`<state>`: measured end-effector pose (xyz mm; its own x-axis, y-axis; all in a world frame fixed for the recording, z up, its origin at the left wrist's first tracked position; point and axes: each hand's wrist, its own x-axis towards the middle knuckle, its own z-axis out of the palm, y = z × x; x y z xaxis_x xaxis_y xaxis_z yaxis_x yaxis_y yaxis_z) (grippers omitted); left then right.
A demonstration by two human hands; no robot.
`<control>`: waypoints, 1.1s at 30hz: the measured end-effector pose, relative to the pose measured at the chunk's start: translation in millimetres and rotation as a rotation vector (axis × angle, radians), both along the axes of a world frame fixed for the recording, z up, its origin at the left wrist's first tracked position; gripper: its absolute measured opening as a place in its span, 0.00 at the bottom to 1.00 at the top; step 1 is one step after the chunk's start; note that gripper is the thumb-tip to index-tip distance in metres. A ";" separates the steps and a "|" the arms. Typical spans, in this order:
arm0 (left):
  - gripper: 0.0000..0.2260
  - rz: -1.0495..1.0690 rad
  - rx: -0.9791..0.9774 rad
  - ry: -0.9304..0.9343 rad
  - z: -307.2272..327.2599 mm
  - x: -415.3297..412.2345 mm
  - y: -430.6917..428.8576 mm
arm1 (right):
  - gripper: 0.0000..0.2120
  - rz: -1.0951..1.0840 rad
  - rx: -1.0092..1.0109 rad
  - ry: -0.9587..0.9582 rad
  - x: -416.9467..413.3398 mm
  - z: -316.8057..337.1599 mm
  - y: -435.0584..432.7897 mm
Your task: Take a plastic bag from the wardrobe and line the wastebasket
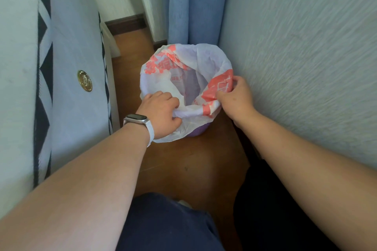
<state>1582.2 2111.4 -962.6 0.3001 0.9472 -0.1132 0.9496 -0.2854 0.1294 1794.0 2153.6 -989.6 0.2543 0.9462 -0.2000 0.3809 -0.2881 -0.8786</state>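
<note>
A white plastic bag (206, 59) with red print lies open inside a purple wastebasket (196, 132), its edge folded over the rim all round. Only a small strip of the basket shows under the bag at the near side. My left hand (161, 114), with a white watch on the wrist, grips the bag's near-left edge with curled fingers. My right hand (236, 96) pinches the red-printed right edge of the bag at the rim.
The basket stands on a wooden floor (183, 161) in a narrow gap. A white mattress (69, 67) with black triangle trim rises on the left, a textured wall (302, 57) on the right. Blue curtains (193, 6) hang behind. My knees are at the bottom.
</note>
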 end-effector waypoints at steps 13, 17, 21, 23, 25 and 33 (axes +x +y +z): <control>0.20 0.450 0.211 -0.134 3.8 2.5 5.7 | 0.28 0.082 -0.006 -0.220 10.1 -8.5 0.2; 0.23 0.667 0.105 -0.166 -2.9 -4.3 7.8 | 0.28 0.149 0.073 -0.412 7.4 -6.1 2.2; 0.23 0.697 0.030 -0.263 -8.9 -3.3 5.2 | 0.27 0.166 0.113 -0.437 -1.4 -8.2 2.4; 0.23 0.703 0.049 -0.271 -10.2 -3.6 4.1 | 0.27 0.160 0.141 -0.436 -4.9 -9.6 4.3; 0.23 0.742 0.051 -0.273 -11.9 -4.2 1.1 | 0.28 0.180 0.146 -0.429 -8.9 -10.5 6.3; 0.23 0.831 0.071 -0.204 -7.7 1.9 -3.1 | 0.24 0.271 0.163 -0.618 -26.1 8.6 5.3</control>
<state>1584.0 2108.2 -970.3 -0.4865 0.8713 -0.0642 0.8141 0.4787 0.3288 1767.8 2158.9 -981.1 0.0264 0.9981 0.0551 0.8650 0.0049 -0.5017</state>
